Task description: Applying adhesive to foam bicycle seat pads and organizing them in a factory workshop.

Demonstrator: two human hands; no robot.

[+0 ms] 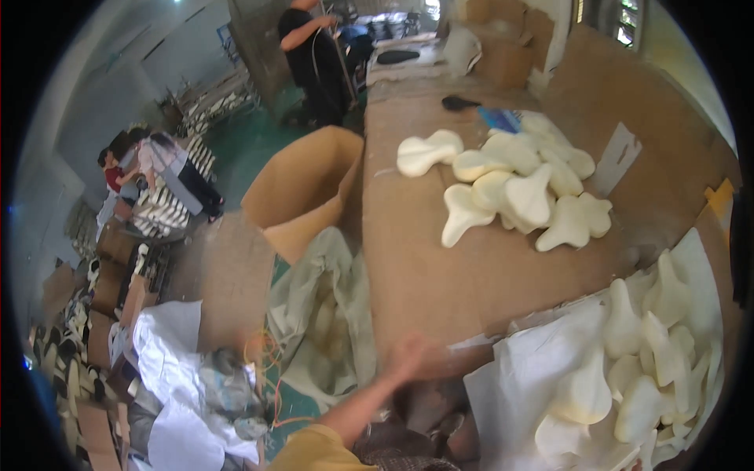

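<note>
My left hand [411,355] is at the front edge of the cardboard-covered table [424,290], its arm coming up from a yellow sleeve. Motion smears its fingers, and I make out nothing held in them. My right hand does not show. Farther back on the table lies a loose pile of cream, saddle-shaped foam pieces [528,198]. More of these foam pieces [583,391] fill a white-lined container [510,392] at the near right. A black, saddle-shaped piece [459,104] and a blue packet [499,119] lie beyond the pile.
Left of the table stand a tall open cardboard box [294,188] and a grey-green sack [302,314] with pale pieces inside. White and grey plastic bags [184,392] crowd the lower left. One person [314,63] stands at the back; two others [169,161] work at far left.
</note>
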